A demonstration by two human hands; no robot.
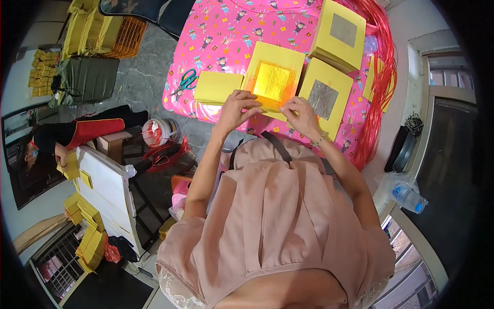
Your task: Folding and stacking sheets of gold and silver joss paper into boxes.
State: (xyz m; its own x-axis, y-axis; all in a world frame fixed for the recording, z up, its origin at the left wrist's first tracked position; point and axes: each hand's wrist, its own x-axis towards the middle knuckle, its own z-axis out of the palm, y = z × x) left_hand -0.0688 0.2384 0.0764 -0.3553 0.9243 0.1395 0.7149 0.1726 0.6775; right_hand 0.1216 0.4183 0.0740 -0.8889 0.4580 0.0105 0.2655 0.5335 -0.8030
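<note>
The view is bright, bowing toward black corners.

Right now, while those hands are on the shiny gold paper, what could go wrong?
The gold-and-orange sheet might slide crooked or crease, because the left fingers and right fingers are both at its near edge.

The teal-handled scissors lie near the left edge of the pink table cover, so a bump could perhaps knock them off.

The long red strands hang down the table's right side and could snag on something.
</note>
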